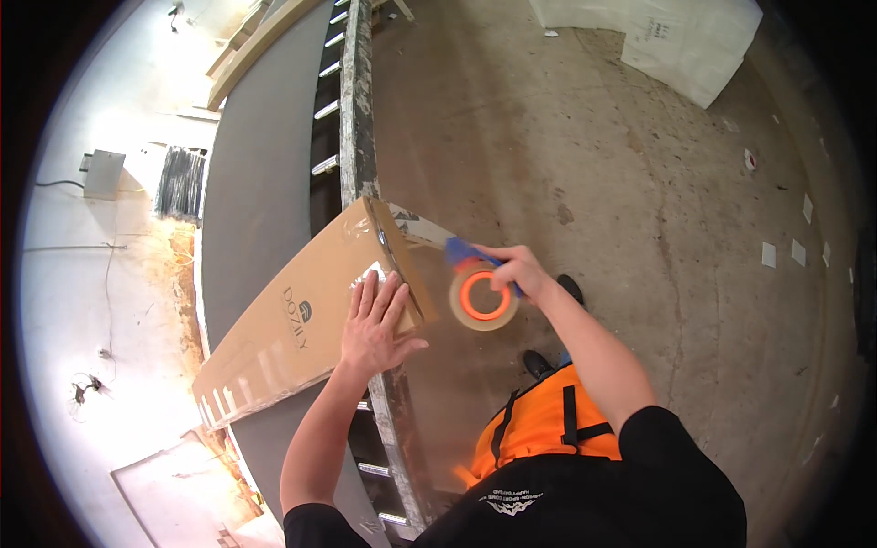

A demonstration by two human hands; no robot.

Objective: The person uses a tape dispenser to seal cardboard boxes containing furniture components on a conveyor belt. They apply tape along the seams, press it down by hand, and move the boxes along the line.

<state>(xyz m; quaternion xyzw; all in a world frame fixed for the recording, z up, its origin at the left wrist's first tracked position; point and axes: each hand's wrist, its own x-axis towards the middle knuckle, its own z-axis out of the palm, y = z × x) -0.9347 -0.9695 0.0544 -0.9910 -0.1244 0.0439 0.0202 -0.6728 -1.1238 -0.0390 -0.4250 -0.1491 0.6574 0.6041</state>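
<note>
A long brown cardboard box lies across the grey conveyor belt, its near end reaching past the belt's right edge. My left hand rests flat on top of that end with the fingers spread. Off the box's end, my right hand grips a blue tape dispenser. The dispenser carries a tape roll with an orange core. A strip of tape stretches from the dispenser to the far corner of the box's end. Part of the dispenser's handle is hidden by my fingers.
The conveyor belt runs along a worn metal rail with rollers beside it. Large pale wrapped blocks stand on the concrete floor at the far right. A grey box is on the wall at left.
</note>
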